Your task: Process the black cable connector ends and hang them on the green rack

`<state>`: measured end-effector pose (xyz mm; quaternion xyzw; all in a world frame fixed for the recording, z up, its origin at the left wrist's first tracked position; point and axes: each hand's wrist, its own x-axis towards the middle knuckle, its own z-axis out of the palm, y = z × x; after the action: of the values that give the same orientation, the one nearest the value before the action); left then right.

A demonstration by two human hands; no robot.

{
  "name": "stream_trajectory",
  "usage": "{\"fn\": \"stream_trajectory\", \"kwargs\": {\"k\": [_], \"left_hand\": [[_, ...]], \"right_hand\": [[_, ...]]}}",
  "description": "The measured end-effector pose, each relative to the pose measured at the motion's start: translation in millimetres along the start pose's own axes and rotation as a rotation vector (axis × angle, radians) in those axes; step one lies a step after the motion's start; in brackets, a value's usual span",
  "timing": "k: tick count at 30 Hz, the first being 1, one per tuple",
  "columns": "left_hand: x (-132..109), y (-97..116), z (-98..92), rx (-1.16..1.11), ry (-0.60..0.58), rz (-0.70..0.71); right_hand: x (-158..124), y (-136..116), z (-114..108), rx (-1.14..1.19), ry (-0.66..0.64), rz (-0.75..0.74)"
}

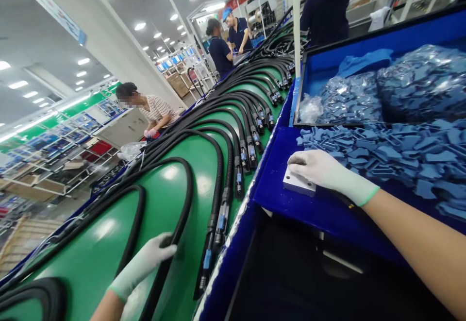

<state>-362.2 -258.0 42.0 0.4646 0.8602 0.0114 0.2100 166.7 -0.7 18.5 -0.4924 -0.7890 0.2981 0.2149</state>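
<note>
My left hand (151, 258), in a white glove, is closed around a black corrugated hose (185, 204), its thumb across the front. This hose arches over the green surface (160, 185) of the line. My right hand (318, 168), also gloved, rests on top of a silvery metal block (299, 183) with round holes. Its fingers are pressed together there; anything between them is hidden. The block sits on the blue tabletop (276, 158). Blue plastic clips (386, 151) lie heaped just beyond that hand.
Several black hoses with clear-sleeved end fittings (221, 224) line the green surface's right edge. A blue bin (304, 88) holds bagged blue pieces (422, 83). A white post (296, 25) stands by the bin. Co-workers (160, 109) stand farther along the line.
</note>
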Motion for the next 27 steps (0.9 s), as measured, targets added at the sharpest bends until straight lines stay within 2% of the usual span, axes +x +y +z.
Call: {"fn": "stream_trajectory", "kwargs": {"k": [3,6,8,11,13,15,18,20,21,22,24,25,26,27], "left_hand": [[-1,39,17.0,-0.118,0.034,0.137],[-1,71,17.8,-0.125,-0.017,0.081],[3,86,-1.8,-0.192,-0.042,0.064],[7,116,-49.0,-0.369,-0.111,0.18],[3,147,-73.0,-0.543,-0.143,0.307],[-7,187,-79.6,-0.76,-0.118,0.446],[-23,248,-60.6,-1.13,-0.117,0.584],[-28,277,-41.4,-1.2,-0.083,0.648],[-29,287,-32.5,-1.127,-0.022,0.66],[-29,295,-24.3,-1.002,0.089,0.657],[-30,306,-8.4,-0.678,0.411,0.681],[-32,309,0.3,-0.517,0.546,0.762],[-37,312,10.1,-0.368,0.606,0.912],[-43,314,21.0,-0.235,0.599,1.107]], "right_hand": [[0,2,0,0.009,0.011,-0.005],[-4,4,-4,0.031,0.014,-0.005],[-10,0,-6,0.06,0.008,-0.014],[-29,-22,-3,0.141,-0.011,-0.06],[-47,-48,9,0.256,-0.058,-0.118],[-66,-76,28,0.453,-0.148,-0.174],[-88,-107,59,0.76,-0.3,-0.134],[-96,-112,71,0.903,-0.31,-0.067],[-99,-109,73,0.954,-0.284,-0.04],[-103,-104,71,0.987,-0.25,-0.022],[-112,-89,58,0.992,-0.208,0.009],[-117,-82,47,0.965,-0.216,0.023],[-123,-75,36,0.925,-0.242,0.032],[-129,-70,24,0.882,-0.278,0.036]]}}
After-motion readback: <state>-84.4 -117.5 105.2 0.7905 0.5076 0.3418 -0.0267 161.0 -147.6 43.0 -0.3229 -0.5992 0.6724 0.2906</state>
